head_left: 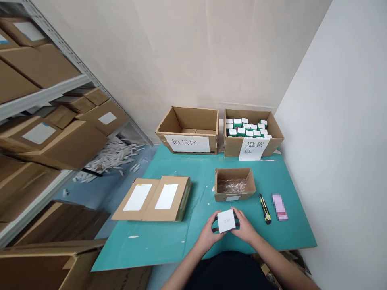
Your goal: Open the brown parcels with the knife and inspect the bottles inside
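Basically, L hand (208, 237) & R hand (244, 227), grips clamped on small white box (226, 221), forearms angled inward.

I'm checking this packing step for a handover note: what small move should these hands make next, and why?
Probably turn the small white box over. The left hand and right hand both grip its sides, and its top shows only a faint red mark, so its other faces seem worth checking.
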The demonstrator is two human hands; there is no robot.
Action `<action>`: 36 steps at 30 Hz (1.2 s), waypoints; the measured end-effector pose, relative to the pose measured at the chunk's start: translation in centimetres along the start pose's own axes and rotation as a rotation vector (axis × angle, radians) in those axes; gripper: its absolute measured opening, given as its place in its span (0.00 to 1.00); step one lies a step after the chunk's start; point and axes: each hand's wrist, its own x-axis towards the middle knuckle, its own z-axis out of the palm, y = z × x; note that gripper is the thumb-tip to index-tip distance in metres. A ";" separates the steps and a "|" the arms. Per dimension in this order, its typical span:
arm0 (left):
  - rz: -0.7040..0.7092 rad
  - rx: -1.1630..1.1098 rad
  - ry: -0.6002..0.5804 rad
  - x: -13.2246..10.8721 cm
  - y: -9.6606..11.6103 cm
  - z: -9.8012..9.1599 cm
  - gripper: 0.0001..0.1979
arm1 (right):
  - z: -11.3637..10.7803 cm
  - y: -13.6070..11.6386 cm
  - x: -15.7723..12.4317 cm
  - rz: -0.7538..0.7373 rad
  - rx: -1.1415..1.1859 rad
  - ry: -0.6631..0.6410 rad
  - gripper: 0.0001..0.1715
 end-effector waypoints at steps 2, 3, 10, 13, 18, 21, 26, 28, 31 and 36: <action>0.015 -0.003 -0.030 -0.8 1.3 -1.0 0.40 | 0.6 -1.9 -0.8 0.012 0.012 0.016 0.49; 0.027 0.002 -0.045 -1.1 2.0 -1.5 0.40 | 1.0 -2.8 -1.1 0.019 0.014 0.026 0.48; 0.150 0.093 -0.173 -2.8 5.6 -5.4 0.41 | 4.2 -6.7 -3.1 0.008 0.008 0.155 0.47; 0.207 0.123 -0.235 -3.2 7.0 -6.4 0.40 | 5.2 -7.7 -3.9 -0.006 0.019 0.217 0.48; 0.314 0.166 -0.282 -3.7 9.8 -6.7 0.41 | 5.0 -9.9 -4.9 -0.047 -0.005 0.288 0.48; 0.351 0.188 -0.287 -3.4 11.5 -6.5 0.42 | 4.0 -11.2 -4.5 -0.057 -0.023 0.305 0.48; 0.393 0.214 -0.256 -0.9 14.2 -5.4 0.41 | 0.9 -12.7 -1.8 -0.123 -0.054 0.302 0.48; 0.404 0.236 -0.229 0.6 15.3 -4.7 0.40 | -0.8 -13.0 -0.2 -0.148 -0.080 0.303 0.47; 0.428 0.272 -0.186 3.3 16.9 -3.4 0.39 | -3.7 -13.2 2.7 -0.181 -0.127 0.298 0.46; 0.443 0.323 -0.140 9.0 19.5 -1.9 0.38 | -8.5 -14.4 8.4 -0.249 -0.195 0.290 0.43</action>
